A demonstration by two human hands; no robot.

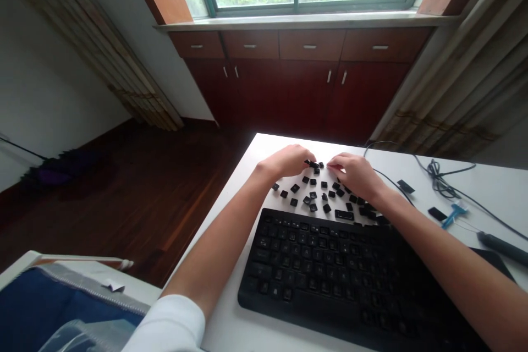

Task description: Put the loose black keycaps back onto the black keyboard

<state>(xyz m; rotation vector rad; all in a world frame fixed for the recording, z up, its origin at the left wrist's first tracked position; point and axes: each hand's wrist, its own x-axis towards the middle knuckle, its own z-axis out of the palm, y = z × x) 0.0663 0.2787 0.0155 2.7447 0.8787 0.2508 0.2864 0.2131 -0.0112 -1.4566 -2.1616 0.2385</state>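
Note:
Loose black keycaps (313, 182) lie scattered on the white table beyond a black keyboard (305, 264). My left hand (293, 159) is at the far side of the scatter, its fingers curled around one or more keycaps (307, 163) at the fingertips. Just to the right of it, my right hand (350, 169) rests low over the table with thumb and forefinger drawn together. Whatever may be between those fingertips is too small to make out. A single keycap (321, 165) sits between the two hands. My right forearm covers part of the keyboard and some of the keycaps.
On the right of the white table (256, 162) are a black cable (437, 173), a blue-handled tool (454, 213), a dark cylindrical handle (501, 246) and flat black pieces (406, 186). Red-brown cabinets (305, 88) stand beneath the window. A blue-lined item (66, 313) is at lower left.

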